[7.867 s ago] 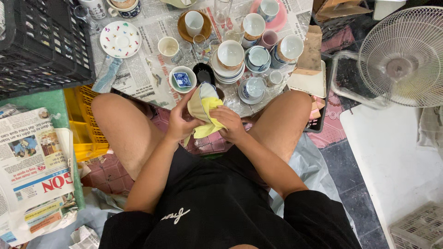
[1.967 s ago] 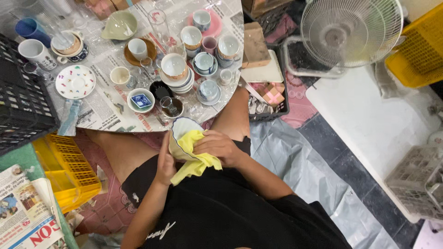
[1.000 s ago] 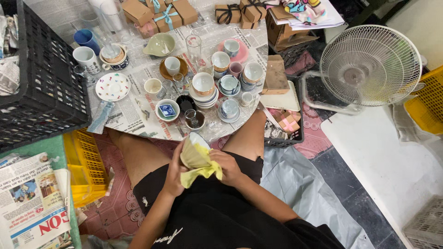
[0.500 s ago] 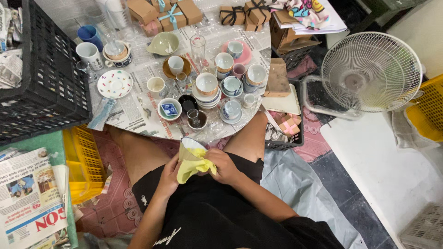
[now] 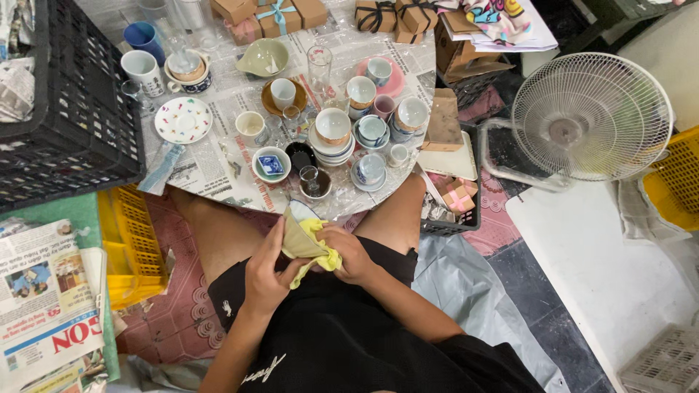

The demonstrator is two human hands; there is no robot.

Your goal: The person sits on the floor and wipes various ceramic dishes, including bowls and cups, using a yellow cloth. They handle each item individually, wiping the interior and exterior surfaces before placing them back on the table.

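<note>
Since half a second ago both hands have barely shifted – only the camera has tipped slightly, and the cloth has slid round the bowl.

Head view: the left hand (image 5: pixel 266 271) cups a small ceramic bowl (image 5: pixel 297 218) from below, fingers curled around it, just over the lap, below the round table (image 5: pixel 218 167) edge. The right hand (image 5: pixel 348 252) presses a yellow cloth (image 5: pixel 314 246) against it, fingers pinching the fabric. Glazed ceramic looks brittle and slick – best held by wall and base. Cups and saucers crowd the newspaper above; a white fan (image 5: pixel 591 116) stands to the right.
</note>
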